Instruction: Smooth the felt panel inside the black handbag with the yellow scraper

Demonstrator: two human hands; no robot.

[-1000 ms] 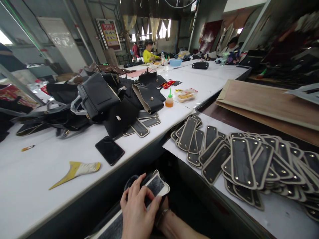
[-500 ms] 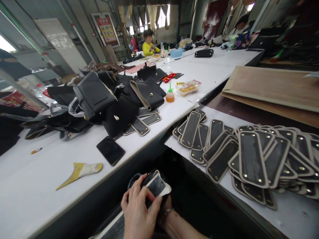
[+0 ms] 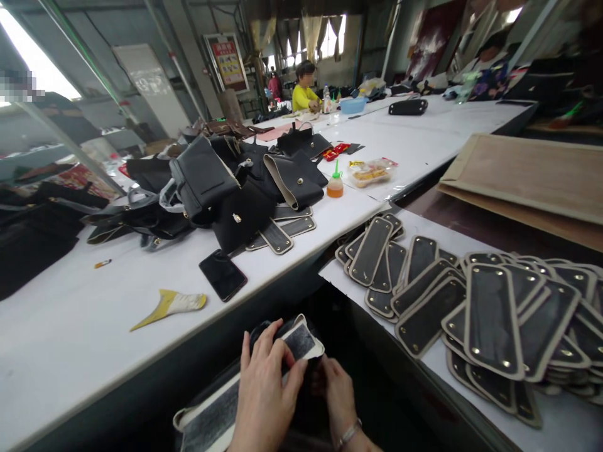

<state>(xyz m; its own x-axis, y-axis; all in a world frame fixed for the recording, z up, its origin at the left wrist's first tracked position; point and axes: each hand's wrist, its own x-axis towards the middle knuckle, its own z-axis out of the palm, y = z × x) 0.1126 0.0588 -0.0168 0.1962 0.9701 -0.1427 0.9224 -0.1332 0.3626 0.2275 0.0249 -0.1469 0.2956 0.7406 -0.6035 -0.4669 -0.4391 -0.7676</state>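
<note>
A black bag piece [image 3: 210,419], with a grey panel framed by cream edging, lies below the table's front edge. My left hand [image 3: 266,380] is closed over its middle, thumb and fingers gripping the edging around the panel. My right hand [image 3: 338,392], with a bracelet at the wrist, has its fingers bent together by the far right corner of the piece. Those fingertips are partly hidden in the dark, so whether they pinch the edge does not show. The underside of the piece is out of sight.
Black bags [image 3: 205,179] are heaped on the white table [image 3: 66,351] beside a phone [image 3: 223,275], a yellow scrap [image 3: 169,306] and a glue bottle [image 3: 335,186]. Stacked bag bases [image 3: 494,317] with rivets cover the right-hand surface. A person in yellow [image 3: 304,97] sits far back.
My right hand has come out from beneath the bag piece to its right side, fingers at the corner. My left hand keeps its grip. The view has turned slightly left.
</note>
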